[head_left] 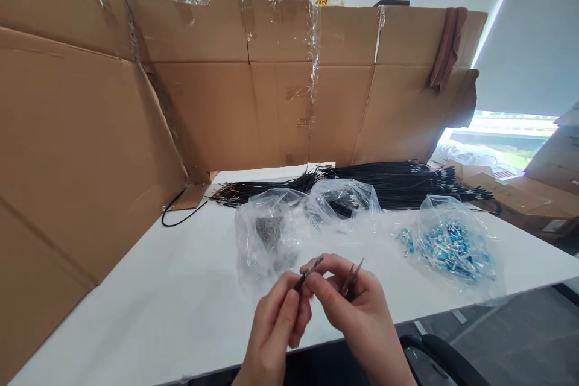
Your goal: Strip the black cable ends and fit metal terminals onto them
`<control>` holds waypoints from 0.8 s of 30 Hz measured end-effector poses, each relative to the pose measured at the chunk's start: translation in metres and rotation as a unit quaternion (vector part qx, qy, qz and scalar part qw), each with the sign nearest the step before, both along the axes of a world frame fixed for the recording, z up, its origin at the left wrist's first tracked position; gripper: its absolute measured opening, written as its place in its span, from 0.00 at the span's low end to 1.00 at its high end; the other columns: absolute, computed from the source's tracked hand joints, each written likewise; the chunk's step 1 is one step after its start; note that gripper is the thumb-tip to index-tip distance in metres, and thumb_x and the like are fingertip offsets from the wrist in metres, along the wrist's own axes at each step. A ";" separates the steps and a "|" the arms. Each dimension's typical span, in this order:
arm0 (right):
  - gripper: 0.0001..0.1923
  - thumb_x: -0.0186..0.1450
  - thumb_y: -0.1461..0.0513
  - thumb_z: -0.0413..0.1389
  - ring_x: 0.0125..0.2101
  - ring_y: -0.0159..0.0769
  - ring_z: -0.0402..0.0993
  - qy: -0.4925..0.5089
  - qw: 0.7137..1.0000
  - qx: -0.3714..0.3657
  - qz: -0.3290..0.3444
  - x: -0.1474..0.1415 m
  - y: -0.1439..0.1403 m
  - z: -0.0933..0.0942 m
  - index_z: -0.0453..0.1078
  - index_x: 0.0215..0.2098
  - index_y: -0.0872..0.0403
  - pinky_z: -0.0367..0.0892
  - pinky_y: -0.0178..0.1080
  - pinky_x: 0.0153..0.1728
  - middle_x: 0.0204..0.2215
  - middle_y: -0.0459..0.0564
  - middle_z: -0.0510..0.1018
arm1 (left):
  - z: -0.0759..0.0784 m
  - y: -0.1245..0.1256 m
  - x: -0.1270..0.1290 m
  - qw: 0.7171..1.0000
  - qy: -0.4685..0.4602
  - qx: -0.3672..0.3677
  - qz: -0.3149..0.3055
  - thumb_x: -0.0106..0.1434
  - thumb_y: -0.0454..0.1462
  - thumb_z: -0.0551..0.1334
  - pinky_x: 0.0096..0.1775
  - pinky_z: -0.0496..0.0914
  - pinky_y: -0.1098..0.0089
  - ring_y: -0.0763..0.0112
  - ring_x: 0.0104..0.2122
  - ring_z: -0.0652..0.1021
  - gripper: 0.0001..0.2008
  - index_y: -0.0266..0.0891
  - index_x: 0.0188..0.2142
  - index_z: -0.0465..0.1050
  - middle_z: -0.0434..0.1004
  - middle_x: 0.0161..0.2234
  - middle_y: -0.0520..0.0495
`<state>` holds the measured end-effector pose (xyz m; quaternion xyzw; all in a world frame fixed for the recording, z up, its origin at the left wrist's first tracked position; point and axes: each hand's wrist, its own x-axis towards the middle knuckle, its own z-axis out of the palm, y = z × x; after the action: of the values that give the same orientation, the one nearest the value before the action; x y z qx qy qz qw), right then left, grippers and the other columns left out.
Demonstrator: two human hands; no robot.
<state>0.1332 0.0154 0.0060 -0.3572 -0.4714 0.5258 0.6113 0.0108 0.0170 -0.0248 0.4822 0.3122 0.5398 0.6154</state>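
White table (149,307), cardboard screens round the left and back, window far right. Nearest the camera, both hands meet over the table's front edge. Left hand (275,329) pinches a thin dark pin (309,272) between thumb and forefinger, fingers closed on its lower end; pin's long axis runs up and to the right, free tip pointing away from the person. Right hand (357,310) is closed on a few more pins (351,277), their tips sticking up and right from the fingers; its forefinger and thumb touch the left-hand pin near its middle. So the single pin sits between the two grips, just left of the right-hand bunch, both hands about equally near.

Just beyond the hands: a clear bag (266,238) with a grey clump inside, a second bag (344,199) behind it to the right, and a bag of blue parts (452,247) well to the right. Nothing lies between hands and bags. Farther back, a long bundle of black wires (384,181) lies across the table, left to right. Loose black cable (181,211) at the left screen. Brown cloth (446,48) hangs on the rear cardboard.
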 end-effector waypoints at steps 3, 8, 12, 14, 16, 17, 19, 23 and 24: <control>0.14 0.59 0.52 0.64 0.14 0.21 0.53 -0.010 0.999 -0.018 -0.026 -0.002 0.006 0.003 0.74 0.30 0.54 0.54 0.29 0.16 0.20 0.45 0.74 | 0.001 -0.007 0.007 0.955 0.155 0.081 0.239 0.62 0.44 0.65 0.27 0.63 0.74 0.72 0.22 0.68 0.09 0.45 0.40 0.74 0.72 0.25 0.52; 0.15 0.60 0.51 0.62 0.15 0.24 0.58 -0.047 0.998 -0.021 -0.034 -0.007 0.023 -0.001 0.74 0.29 0.55 0.55 0.30 0.16 0.21 0.46 0.75 | -0.002 -0.001 0.006 0.954 0.195 0.024 0.227 0.64 0.45 0.61 0.28 0.67 0.73 0.71 0.19 0.71 0.08 0.46 0.36 0.77 0.69 0.18 0.54; 0.15 0.60 0.50 0.63 0.15 0.22 0.54 -0.036 0.997 -0.061 -0.025 -0.007 0.036 -0.017 0.75 0.31 0.54 0.50 0.29 0.15 0.22 0.45 0.75 | -0.009 0.016 -0.001 0.986 0.125 -0.045 0.100 0.62 0.56 0.58 0.22 0.68 0.72 0.73 0.13 0.69 0.21 0.42 0.26 0.70 0.58 0.15 0.57; 0.16 0.59 0.49 0.64 0.15 0.20 0.48 -0.022 0.996 -0.087 -0.011 -0.005 0.041 -0.025 0.75 0.31 0.54 0.43 0.29 0.14 0.22 0.45 0.75 | -0.012 0.023 -0.004 0.993 0.087 -0.076 0.026 0.59 0.58 0.60 0.20 0.69 0.73 0.74 0.12 0.69 0.23 0.40 0.25 0.68 0.56 0.15 0.59; 0.17 0.58 0.49 0.64 0.15 0.19 0.45 -0.005 0.995 -0.104 0.006 -0.002 0.044 -0.031 0.75 0.32 0.55 0.40 0.29 0.15 0.22 0.45 0.75 | -0.015 0.029 -0.006 0.992 0.050 -0.114 -0.034 0.58 0.56 0.62 0.18 0.68 0.73 0.77 0.10 0.67 0.23 0.40 0.25 0.67 0.54 0.15 0.60; 0.17 0.58 0.49 0.64 0.15 0.19 0.45 0.001 0.994 -0.110 0.013 0.000 0.045 -0.033 0.75 0.33 0.55 0.39 0.29 0.15 0.22 0.45 0.75 | -0.016 0.031 -0.007 0.989 0.027 -0.132 -0.053 0.59 0.55 0.63 0.17 0.68 0.74 0.79 0.10 0.65 0.22 0.39 0.25 0.66 0.54 0.15 0.61; 0.18 0.58 0.49 0.64 0.15 0.19 0.45 0.004 0.993 -0.119 0.021 0.001 0.048 -0.035 0.75 0.33 0.55 0.38 0.29 0.15 0.22 0.45 0.74 | -0.018 0.035 -0.009 0.982 -0.023 -0.169 -0.081 0.59 0.53 0.64 0.14 0.63 0.78 0.84 0.09 0.58 0.21 0.38 0.26 0.66 0.54 0.15 0.62; 0.20 0.58 0.47 0.64 0.15 0.19 0.44 0.001 0.990 -0.134 0.033 0.002 0.053 -0.039 0.75 0.33 0.56 0.37 0.29 0.15 0.19 0.44 0.70 | -0.022 0.042 -0.012 0.961 -0.109 -0.214 -0.137 0.59 0.51 0.66 0.12 0.52 0.84 0.89 0.10 0.49 0.20 0.37 0.26 0.67 0.52 0.15 0.62; 0.20 0.58 0.47 0.64 0.15 0.19 0.44 0.004 0.990 -0.137 0.040 0.002 0.055 -0.040 0.75 0.33 0.56 0.37 0.29 0.15 0.19 0.43 0.68 | -0.024 0.044 -0.013 0.956 -0.126 -0.217 -0.153 0.60 0.50 0.65 0.12 0.51 0.84 0.89 0.10 0.48 0.19 0.37 0.25 0.67 0.51 0.15 0.63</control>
<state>0.1355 0.0700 -0.0343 -0.4164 -0.4060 0.6111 0.5370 -0.0024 0.0608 -0.0488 0.3070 0.2646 0.4145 0.8148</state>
